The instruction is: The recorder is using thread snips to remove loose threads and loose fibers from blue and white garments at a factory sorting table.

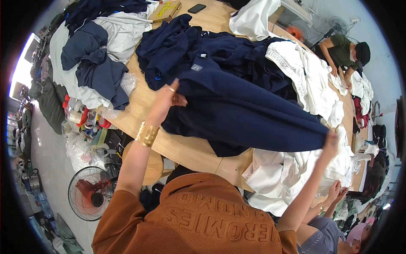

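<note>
A navy garment (253, 112), long and tapering like a trouser leg, is stretched across the table between my hands. My left hand (171, 95), with a ring and a gold bracelet above it, closes on the garment's edge at the wider end. At the narrow end on the right, my right hand (330, 144) grips the cloth, slightly blurred. A small grey patch (196, 67) shows on navy cloth beyond my left hand. Behind the stretched piece lies a heap of navy garments (169, 44).
White garments with gathered waistbands (292, 59) lie to the right. Grey and dark clothes (95, 63) are piled left on the wooden table (137, 112). A phone (197, 8) and cardboard box (165, 10) sit at the back. A fan (91, 193) stands lower left. Two people work at right.
</note>
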Demonstrator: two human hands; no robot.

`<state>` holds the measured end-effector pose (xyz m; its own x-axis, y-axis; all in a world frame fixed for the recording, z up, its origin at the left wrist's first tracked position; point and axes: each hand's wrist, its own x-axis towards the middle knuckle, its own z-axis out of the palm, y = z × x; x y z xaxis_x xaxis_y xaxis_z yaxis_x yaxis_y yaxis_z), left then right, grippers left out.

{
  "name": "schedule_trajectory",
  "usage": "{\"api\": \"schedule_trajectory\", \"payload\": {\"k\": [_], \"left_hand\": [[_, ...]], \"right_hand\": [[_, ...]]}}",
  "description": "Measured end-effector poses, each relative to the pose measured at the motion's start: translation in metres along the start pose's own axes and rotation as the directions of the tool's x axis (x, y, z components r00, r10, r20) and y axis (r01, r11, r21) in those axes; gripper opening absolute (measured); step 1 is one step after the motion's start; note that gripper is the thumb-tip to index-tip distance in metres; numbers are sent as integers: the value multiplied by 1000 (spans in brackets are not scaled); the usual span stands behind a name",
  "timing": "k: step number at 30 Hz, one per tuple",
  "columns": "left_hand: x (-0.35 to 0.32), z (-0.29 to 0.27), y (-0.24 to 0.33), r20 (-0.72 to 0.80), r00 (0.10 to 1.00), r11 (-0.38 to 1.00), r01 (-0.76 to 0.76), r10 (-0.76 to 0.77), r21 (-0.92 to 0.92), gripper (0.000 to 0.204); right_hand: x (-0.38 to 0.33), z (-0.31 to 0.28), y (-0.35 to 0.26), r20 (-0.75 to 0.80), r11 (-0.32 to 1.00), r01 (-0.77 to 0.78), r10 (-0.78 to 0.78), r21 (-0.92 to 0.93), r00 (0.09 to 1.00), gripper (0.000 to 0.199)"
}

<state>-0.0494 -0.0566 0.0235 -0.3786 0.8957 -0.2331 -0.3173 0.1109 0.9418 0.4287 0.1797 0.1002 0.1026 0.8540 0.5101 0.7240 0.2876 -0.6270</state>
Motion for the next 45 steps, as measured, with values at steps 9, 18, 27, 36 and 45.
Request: {"api": "schedule_trajectory", "payload": {"k": [9, 18, 27, 36, 45], "left_hand": [[1, 11, -68, -273, 911, 873, -159, 310, 462, 28], [32, 24, -67, -347, 889, 894, -135, 300, 427, 34], [71, 100, -19, 384, 663, 179, -617, 643, 766, 15], [100, 94, -30, 616, 663, -25, -672, 426, 740, 8], [111, 95, -24, 504, 856, 615, -462, 119, 639, 13]], "right_hand": [[-70, 46, 25, 282, 965, -198, 242, -174, 928, 26], [-75, 36, 7, 267, 936, -274, 329, -222, 906, 22], [-102, 66, -32, 249, 999, -42, 47, -28, 967, 17], [-135, 112, -101, 641, 998, 11, -47, 59, 766, 15], [-136, 146, -131, 655, 981, 188, -176, 53, 735, 35]]}}
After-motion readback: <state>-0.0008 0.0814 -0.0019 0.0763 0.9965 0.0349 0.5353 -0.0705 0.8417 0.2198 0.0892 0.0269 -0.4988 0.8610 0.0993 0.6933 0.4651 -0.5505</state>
